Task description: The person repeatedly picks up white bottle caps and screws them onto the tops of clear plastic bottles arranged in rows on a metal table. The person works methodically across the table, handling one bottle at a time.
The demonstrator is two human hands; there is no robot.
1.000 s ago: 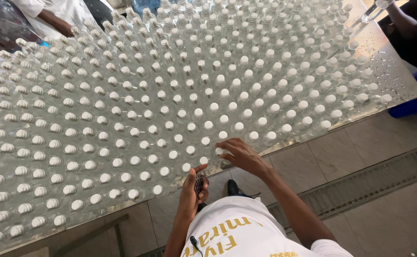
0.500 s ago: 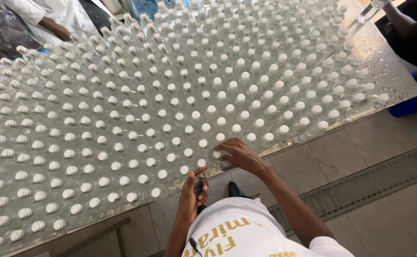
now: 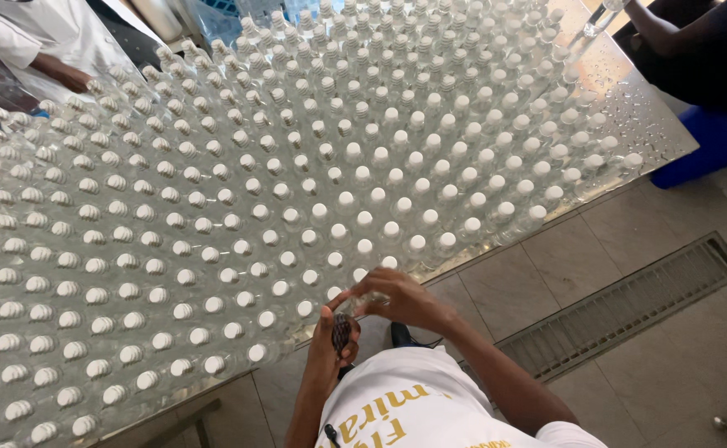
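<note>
The right hand curls at the near edge of the bench, its fingertips pinched on the white cap of the nearest clear plastic bottle, so this grip is clenched on the cap. Just below it and toward the body, the left hand is wrapped around a small dark ribbed object, too blurred to name, held upright between thumb and fingers.

The bottle under the right grip stands upright, long axis vertical, cap pointing straight up at the camera; only the cap and a little shoulder show. It sits at the bench's near rim, touching or just beside its neighbours. Beyond the grip, the field of capped bottles runs away in tight rows to the far side and off to the left.

I judge the bottle light to moderate in weight, thin-walled and easily dented if squeezed at the body. The metal bench top is beaded with water at the far right, so the walls are likely slippery. The ridged cap or the stiff neck just under it is the sure place to hold.

Across the bench, another person's hand rests far to the left of the grip, and a dark-sleeved arm reaches in far to the right.
</note>
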